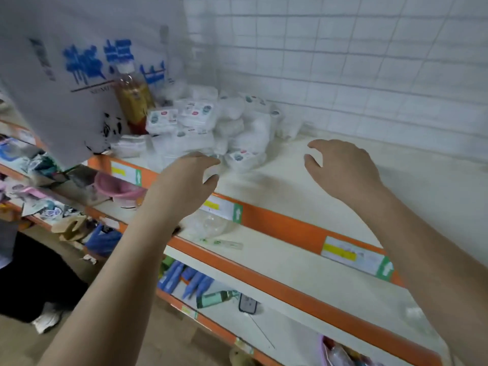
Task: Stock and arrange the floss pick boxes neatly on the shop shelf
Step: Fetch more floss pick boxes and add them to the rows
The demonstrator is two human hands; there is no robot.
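Two bare hands, left [188,178] and right [343,167], hover spread and holding nothing over the smooth cream shelf [303,165]; crinkly white plastic floss pick boxes [211,128] are heaped just beyond the left, with bare board beneath the right up to the orange edge [290,228].

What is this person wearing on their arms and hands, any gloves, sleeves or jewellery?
Nothing that shows. The left hand and right hand are bare, with no gloves, rings, watch or bracelets. Both forearms are uncovered as far as the picture's edge; no sleeve comes into view.
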